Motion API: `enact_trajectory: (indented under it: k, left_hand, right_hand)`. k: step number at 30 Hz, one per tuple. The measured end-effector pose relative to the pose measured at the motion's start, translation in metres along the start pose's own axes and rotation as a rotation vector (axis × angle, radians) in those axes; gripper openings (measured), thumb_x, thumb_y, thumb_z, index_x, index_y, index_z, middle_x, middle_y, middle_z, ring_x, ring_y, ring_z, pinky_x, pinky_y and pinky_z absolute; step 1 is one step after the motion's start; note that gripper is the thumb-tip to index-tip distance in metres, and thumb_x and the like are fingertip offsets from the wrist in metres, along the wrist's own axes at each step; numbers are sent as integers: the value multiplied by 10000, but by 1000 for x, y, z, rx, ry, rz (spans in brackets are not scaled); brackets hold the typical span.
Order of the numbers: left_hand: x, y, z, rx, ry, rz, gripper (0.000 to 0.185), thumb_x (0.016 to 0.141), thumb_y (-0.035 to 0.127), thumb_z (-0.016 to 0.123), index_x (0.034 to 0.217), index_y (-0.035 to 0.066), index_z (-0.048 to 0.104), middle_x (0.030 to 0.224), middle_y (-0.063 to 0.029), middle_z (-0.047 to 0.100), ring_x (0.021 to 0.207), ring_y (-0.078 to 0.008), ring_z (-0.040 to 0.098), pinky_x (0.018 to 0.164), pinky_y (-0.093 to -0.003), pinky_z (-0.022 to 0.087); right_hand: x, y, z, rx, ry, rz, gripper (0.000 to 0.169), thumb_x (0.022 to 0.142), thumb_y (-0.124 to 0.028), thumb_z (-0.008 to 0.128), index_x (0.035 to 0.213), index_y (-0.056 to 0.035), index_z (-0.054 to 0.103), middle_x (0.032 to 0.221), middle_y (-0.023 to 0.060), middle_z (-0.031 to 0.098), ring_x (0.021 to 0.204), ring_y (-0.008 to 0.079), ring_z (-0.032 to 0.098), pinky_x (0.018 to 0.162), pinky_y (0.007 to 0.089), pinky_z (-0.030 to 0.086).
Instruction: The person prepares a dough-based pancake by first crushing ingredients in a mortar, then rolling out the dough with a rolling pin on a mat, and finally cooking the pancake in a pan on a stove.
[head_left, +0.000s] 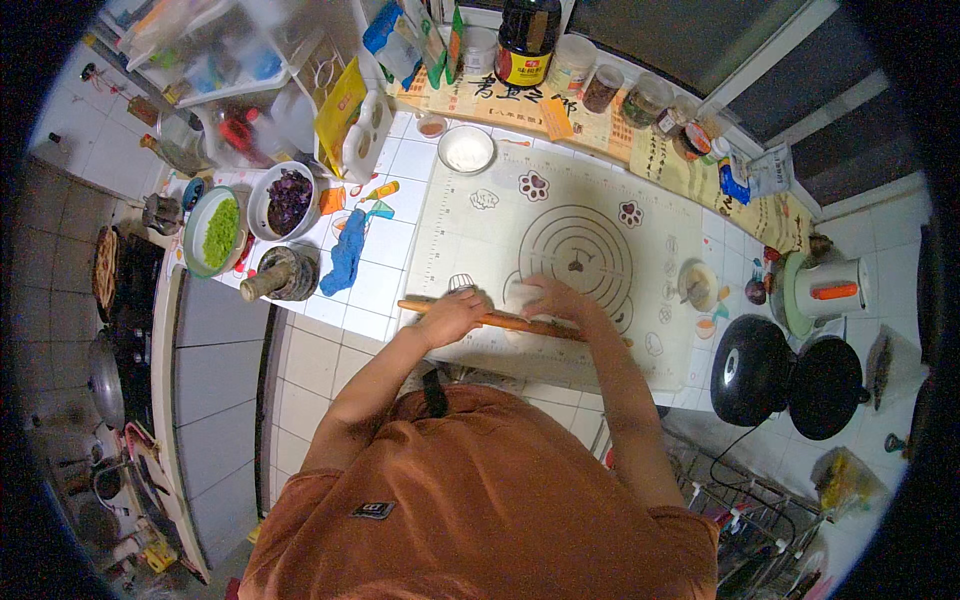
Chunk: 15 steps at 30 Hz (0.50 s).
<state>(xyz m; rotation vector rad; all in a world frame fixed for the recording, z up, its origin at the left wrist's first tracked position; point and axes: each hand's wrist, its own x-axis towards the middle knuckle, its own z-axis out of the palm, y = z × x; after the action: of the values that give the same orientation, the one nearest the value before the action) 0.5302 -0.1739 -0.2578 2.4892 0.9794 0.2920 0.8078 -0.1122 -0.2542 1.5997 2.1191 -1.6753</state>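
A wooden rolling pin (517, 322) lies across the near part of a printed pastry mat (487, 240). My left hand (454, 315) rests over its left portion, fingers curled onto the wood. Above the pin's right portion is my right hand (555, 298), blurred, its fingers spread towards the left; whether it touches anything is unclear. A pale patch, possibly dough, shows partly beneath the pin between the hands. At the mat's far left edge sits a bowl of white powder (466, 149). On its right side stands a small bowl with a spoon (698, 286).
Left on the counter are a bowl of chopped greens (221, 232), a bowl of purple pieces (289, 201), a stone mortar with pestle (285, 274) and a blue cloth (346, 255). An open black electric griddle (750, 370) stands at right. Jars and a large sauce bottle (527, 41) line the back.
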Motion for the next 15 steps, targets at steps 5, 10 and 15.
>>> enact_trajectory:
  k: [5,10,15]
  left_hand:
    - [-1,1,4,16,-58,-39,365,860,176,638,1206,81,572,1186,-84,582,1203,-294,509,989,-425,456]
    - [-3,5,4,43,12,-38,312,822,130,653,1120,72,582,1107,-71,581,1110,-269,523,956,-389,468]
    - [-3,6,5,57,64,2,322,817,112,647,1132,75,587,1100,-71,583,1109,-263,523,971,-382,459]
  right_hand:
    - [-2,19,15,6,-2,-28,1014,561,-326,893,1394,5,419,1381,224,505,1298,319,482,1082,383,377]
    - [-1,7,11,-130,-46,26,945,610,-276,873,1395,-3,422,1400,220,492,1312,334,461,1099,388,361]
    - [4,22,16,-162,-5,-65,843,681,-229,835,1383,11,434,1377,221,514,1289,340,478,1082,398,369]
